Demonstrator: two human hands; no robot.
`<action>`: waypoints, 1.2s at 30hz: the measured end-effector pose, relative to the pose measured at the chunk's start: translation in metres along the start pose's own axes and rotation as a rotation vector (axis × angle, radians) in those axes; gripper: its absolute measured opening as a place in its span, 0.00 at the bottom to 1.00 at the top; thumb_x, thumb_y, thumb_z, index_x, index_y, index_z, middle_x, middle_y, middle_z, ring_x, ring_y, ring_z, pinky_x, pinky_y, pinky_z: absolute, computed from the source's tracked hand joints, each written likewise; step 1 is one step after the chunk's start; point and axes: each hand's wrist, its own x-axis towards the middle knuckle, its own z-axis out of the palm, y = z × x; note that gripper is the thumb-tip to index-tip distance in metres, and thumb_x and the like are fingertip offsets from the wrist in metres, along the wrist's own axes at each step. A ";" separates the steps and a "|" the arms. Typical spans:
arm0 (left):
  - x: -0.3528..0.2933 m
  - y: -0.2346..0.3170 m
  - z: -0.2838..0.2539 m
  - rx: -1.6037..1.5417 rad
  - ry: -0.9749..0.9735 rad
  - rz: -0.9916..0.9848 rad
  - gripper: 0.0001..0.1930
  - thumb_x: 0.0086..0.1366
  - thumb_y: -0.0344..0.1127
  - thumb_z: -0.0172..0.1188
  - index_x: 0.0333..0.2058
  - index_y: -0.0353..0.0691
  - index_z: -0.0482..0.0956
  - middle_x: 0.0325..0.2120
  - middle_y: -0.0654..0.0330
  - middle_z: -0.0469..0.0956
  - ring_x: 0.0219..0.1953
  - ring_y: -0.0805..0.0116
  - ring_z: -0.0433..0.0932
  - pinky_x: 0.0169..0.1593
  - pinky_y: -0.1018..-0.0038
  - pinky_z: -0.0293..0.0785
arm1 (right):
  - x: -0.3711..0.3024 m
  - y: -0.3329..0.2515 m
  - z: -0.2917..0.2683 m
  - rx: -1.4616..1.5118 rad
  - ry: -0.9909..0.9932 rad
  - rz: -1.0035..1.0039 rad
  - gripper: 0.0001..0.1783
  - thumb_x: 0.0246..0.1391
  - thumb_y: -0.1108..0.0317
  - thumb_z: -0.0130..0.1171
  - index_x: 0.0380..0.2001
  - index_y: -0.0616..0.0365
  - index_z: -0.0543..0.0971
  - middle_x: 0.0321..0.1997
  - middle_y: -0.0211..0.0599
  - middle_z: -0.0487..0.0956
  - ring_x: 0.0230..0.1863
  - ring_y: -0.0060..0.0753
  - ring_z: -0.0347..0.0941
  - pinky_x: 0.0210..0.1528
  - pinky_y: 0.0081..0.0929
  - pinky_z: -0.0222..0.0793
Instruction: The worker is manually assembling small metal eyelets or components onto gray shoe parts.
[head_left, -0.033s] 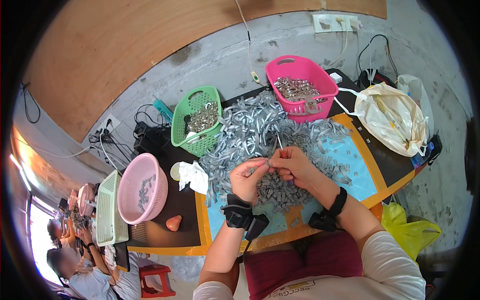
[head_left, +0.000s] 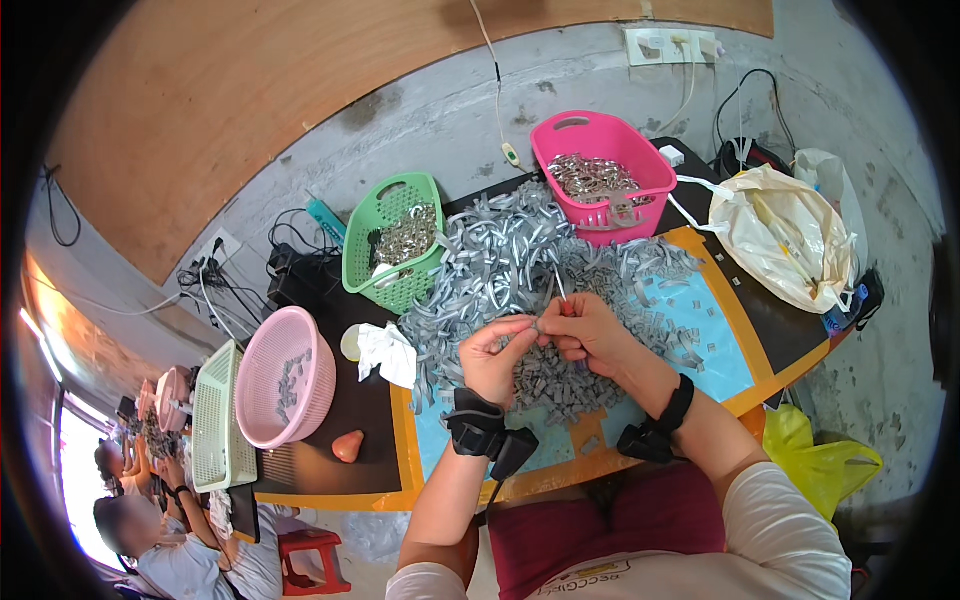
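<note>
My left hand (head_left: 490,360) is closed in a pinch, with thumb and forefinger on a small grey piece (head_left: 537,326) that is mostly hidden by the fingertips. Against the same spot, the fingertips of my right hand (head_left: 595,335) meet it. A thin metal-shafted tool with a red handle (head_left: 567,306) sticks up out of my right hand; its exact kind is not clear. Both hands are over a heap of small grey pieces (head_left: 560,390). Beyond them lies a bigger pile of silver-grey strips (head_left: 500,250).
Behind the pile stand a green basket (head_left: 355,255) and a pink basket (head_left: 650,215), both holding metal parts. A pale pink basket (head_left: 322,400), a white cloth (head_left: 388,352) and a reddish lump (head_left: 347,446) are at left. A cream bag (head_left: 770,230) sits right. Co-workers (head_left: 185,560) are at far left.
</note>
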 end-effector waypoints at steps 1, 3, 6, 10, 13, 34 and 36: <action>0.001 0.000 -0.001 0.071 0.000 0.043 0.08 0.51 0.16 0.55 0.30 0.31 0.77 0.33 0.53 0.76 0.33 0.68 0.75 0.40 0.76 0.70 | 0.000 0.000 0.001 -0.003 0.008 0.005 0.05 0.46 0.73 0.58 0.21 0.61 0.72 0.20 0.35 0.74 0.11 0.10 0.55 0.11 0.10 0.47; 0.002 0.000 -0.001 0.142 0.000 0.086 0.08 0.50 0.15 0.56 0.30 0.31 0.77 0.33 0.53 0.76 0.33 0.68 0.75 0.41 0.76 0.70 | 0.000 0.000 0.002 -0.006 0.016 0.010 0.05 0.45 0.73 0.58 0.21 0.61 0.72 0.20 0.34 0.74 0.11 0.10 0.55 0.11 0.10 0.47; 0.002 0.003 0.000 0.262 -0.007 0.151 0.09 0.49 0.16 0.57 0.31 0.31 0.77 0.32 0.54 0.76 0.33 0.70 0.74 0.39 0.78 0.70 | 0.000 0.001 0.001 -0.036 0.052 -0.024 0.05 0.45 0.73 0.58 0.22 0.61 0.72 0.20 0.33 0.73 0.11 0.10 0.55 0.11 0.10 0.47; 0.001 0.005 0.002 0.413 0.018 0.198 0.07 0.49 0.18 0.59 0.29 0.32 0.77 0.30 0.57 0.77 0.32 0.75 0.73 0.37 0.80 0.69 | -0.001 0.001 0.000 -0.071 0.070 -0.048 0.05 0.45 0.73 0.58 0.24 0.62 0.73 0.20 0.32 0.73 0.11 0.10 0.55 0.12 0.10 0.48; 0.001 0.006 0.001 0.430 0.048 0.141 0.08 0.49 0.18 0.60 0.29 0.33 0.76 0.29 0.59 0.77 0.31 0.78 0.72 0.36 0.82 0.68 | -0.001 0.000 0.002 -0.073 0.074 -0.048 0.05 0.46 0.73 0.58 0.25 0.63 0.73 0.19 0.30 0.71 0.12 0.09 0.55 0.12 0.10 0.48; 0.006 0.010 -0.009 -0.134 -0.177 -0.248 0.16 0.53 0.18 0.54 0.42 0.34 0.67 0.33 0.63 0.76 0.31 0.81 0.72 0.35 0.87 0.66 | -0.004 -0.001 0.005 -0.170 -0.024 -0.086 0.05 0.48 0.72 0.57 0.30 0.60 0.75 0.15 0.19 0.64 0.13 0.09 0.52 0.12 0.11 0.44; 0.006 0.009 -0.010 -0.226 -0.229 -0.301 0.16 0.55 0.19 0.53 0.43 0.35 0.67 0.33 0.62 0.76 0.29 0.82 0.71 0.33 0.88 0.65 | -0.004 0.000 0.006 -0.094 -0.022 -0.081 0.06 0.47 0.72 0.58 0.30 0.59 0.76 0.16 0.19 0.64 0.13 0.09 0.53 0.12 0.11 0.44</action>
